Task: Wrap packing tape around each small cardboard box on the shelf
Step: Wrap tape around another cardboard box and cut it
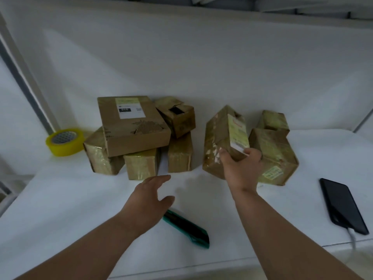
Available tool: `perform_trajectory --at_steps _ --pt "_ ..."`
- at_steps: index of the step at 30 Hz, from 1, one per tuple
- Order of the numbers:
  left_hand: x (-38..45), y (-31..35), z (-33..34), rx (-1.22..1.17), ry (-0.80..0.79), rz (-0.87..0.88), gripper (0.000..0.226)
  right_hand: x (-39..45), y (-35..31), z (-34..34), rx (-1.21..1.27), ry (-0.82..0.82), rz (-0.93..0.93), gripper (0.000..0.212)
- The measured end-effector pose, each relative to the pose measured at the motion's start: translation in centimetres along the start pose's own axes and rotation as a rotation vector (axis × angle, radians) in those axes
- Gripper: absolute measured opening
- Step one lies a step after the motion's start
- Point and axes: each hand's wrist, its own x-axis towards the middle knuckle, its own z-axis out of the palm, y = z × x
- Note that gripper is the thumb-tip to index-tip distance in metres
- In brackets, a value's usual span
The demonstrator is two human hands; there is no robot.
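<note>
The right hand (240, 164) grips a tall brown cardboard box with a pale yellow-green printed label (224, 140), thumb on the near left face and fingers curled round the lower right corner over the label's bottom edge. The box is tilted, and whether its lowest corner rests on the white shelf surface (80, 199) cannot be told. Judged from the one-handed hold, the box is light; its walls look stiff but scuffed, with torn white patches on the near face, and a glossy film suggests a slippery skin where tape already lies. A firmer hold would be across two opposite faces near the middle, clear of the label edge, which could peel. The left hand (151, 193) hovers above the shelf with fingers straight and spread, holding nothing. Just below it lies a teal and black utility knife (186, 229), untouched. Just beside the held box on its right stand a larger brown taped box with a yellow sticker (274, 156) and a smaller taped box (273, 121) behind it. To the left, a flat brown box with a white shipping label (133, 126) sits atop a pile of small taped boxes (141, 162). The yellow roll of packing tape (64, 141) lies at the far left, well apart from both hands. A black phone on a white cable (343, 207) rests at the right.
</note>
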Motion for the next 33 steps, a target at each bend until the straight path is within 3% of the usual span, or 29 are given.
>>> perform_trajectory --at_steps 3,7,17,21,24,26,33 --pt "-1.5 0.2 -0.6 -0.083 0.026 -0.071 0.054 -2.3 -0.8 -2.5 0.151 -0.046 -0.057 0.069" --pt "-3.9 0.1 -1.9 -0.184 0.074 -0.114 0.054 -6.9 -1.0 -5.5 0.207 -0.162 -0.266 0.065" --pt "-9.9 -1.1 -8.6 -0.486 0.416 -0.175 0.063 -16.1 -2.0 -8.4 -0.063 -0.629 -0.657 0.075" --pt "-11.9 -3.5 -10.4 -0.468 0.382 -0.253 0.066 -17.9 -2.6 -7.8 -0.227 -0.812 -0.797 0.081" --pt "-12.9 -4.9 -10.4 -0.516 0.29 -0.286 0.056 -18.8 -2.4 -7.2 -0.359 -0.923 -0.909 0.086" --pt "-13.4 -5.7 -10.0 -0.494 0.245 -0.315 0.045 -19.0 -2.0 -7.1 -0.397 -0.944 -0.908 0.087" --pt "-12.8 -6.8 -9.4 -0.405 0.267 -0.316 0.044 -18.7 -1.7 -6.7 -0.483 -0.929 -0.85 0.096"
